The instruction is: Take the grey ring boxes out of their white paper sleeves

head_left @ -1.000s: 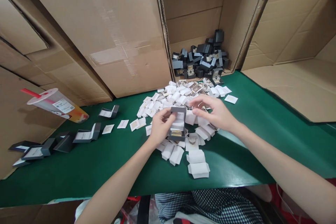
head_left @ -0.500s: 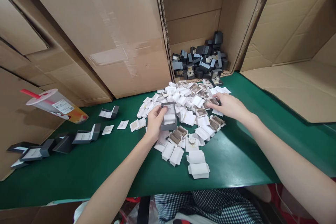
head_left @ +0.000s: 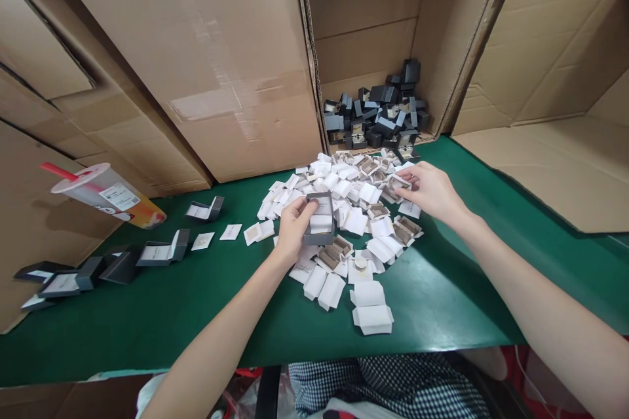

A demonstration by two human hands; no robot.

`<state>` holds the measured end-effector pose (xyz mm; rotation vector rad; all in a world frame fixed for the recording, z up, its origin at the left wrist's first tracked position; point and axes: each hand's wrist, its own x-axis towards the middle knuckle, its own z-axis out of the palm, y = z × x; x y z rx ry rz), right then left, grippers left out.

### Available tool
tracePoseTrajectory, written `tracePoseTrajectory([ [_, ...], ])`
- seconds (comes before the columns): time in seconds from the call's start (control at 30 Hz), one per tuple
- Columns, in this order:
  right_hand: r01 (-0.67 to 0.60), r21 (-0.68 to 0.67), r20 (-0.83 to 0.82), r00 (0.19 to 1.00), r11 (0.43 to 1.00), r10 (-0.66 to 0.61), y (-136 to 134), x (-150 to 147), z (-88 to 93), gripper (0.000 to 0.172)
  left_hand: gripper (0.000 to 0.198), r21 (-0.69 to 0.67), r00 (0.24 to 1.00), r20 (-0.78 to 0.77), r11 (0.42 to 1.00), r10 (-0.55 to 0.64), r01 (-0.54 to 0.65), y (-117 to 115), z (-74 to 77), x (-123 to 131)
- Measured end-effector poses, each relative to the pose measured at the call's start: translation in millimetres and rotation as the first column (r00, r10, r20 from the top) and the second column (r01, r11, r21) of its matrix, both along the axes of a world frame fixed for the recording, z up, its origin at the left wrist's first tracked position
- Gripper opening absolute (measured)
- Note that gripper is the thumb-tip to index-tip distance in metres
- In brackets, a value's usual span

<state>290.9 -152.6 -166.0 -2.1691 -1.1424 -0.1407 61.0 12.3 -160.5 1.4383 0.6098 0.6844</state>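
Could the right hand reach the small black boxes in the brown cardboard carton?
Probably yes: the right hand is nearby, and the open front of the carton leaves the boxes exposed.

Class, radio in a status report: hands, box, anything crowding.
Left hand holding open grey box. Right hand at paper insert, grip unclear. Loose inserts crowding both hands; drink cup apart.

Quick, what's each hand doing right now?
Left hand: closed on an open dark grey box.
Right hand: touching a white insert; can't tell whether it's gripped.
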Motion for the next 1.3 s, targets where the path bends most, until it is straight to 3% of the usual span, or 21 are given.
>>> tracePoseTrajectory([
  [0.2, -0.013, -0.048, 0.116, 0.993, 0.999, 0.019, -0.5, 5.8, -4.7, 0.023, 0.025, 0.002, 1.000, 0.005, 1.000, 0.000, 0.000, 0.3, -0.7, -0.7],
  [0.33, -0.227, -0.222, 0.022, 0.971, 0.948, 0.238, -5.1, 14.7, -3.8, 0.034, 0.026, 0.021, 1.000, 0.005, 1.000, -0.002, 0.002, 0.9, -0.8, -1.0],
  [0.43, -0.319, -0.267, -0.092, 0.948, 0.909, 0.306, -11.0, 16.4, 3.1, 0.049, 0.027, 0.016, 1.000, -0.003, 1.000, -0.005, 0.005, 1.2, -1.0, -0.9],
  [0.6, -0.314, -0.302, -0.126, 0.949, 0.900, 0.289, -13.0, 14.5, 5.4, 0.044, 0.027, 0.006, 1.000, 0.000, 1.000, -0.011, 0.011, 1.2, -2.1, -0.6],
  [0.93, -0.250, -0.317, 0.065, 0.957, 0.915, 0.284, -3.1, 13.0, -5.6, 0.042, 0.027, -0.015, 1.000, 0.012, 1.000, -0.013, 0.013, 0.6, -0.9, 0.2],
  [1.3, -0.189, -0.301, -0.071, 0.982, 0.935, 0.175, -3.5, 9.1, 0.0, 0.036, 0.026, -0.013, 0.999, 0.047, 1.000, -0.006, 0.007, -0.4, -0.8, 1.1],
])
